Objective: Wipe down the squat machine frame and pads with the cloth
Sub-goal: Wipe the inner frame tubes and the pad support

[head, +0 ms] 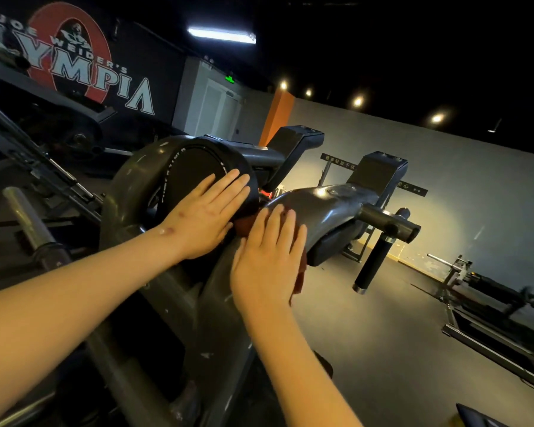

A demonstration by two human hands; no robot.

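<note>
Where a large Olympia mural (74, 72) is painted on the dark far side, a grey squat machine frame (198, 303) is seen filling the left and middle of the view, its paint chipped in places. A round black disc (198, 174) is set into the frame's upper part, and two black shoulder pads (379, 171) are raised behind it, one beyond the other. A black handle (373, 263) is hung from a crossbar (392, 223) at the end of the nearer curved arm (321, 204). The left hand (207, 220) is laid flat on the disc, fingers straight and together, with nothing held. The right hand (269, 257) is spread open, palm down, and the cloth (244, 224) is pressed by it against the curved arm. The cloth, dark red, is shown only in part: a fold between the two hands and a corner below the right palm.
</note>
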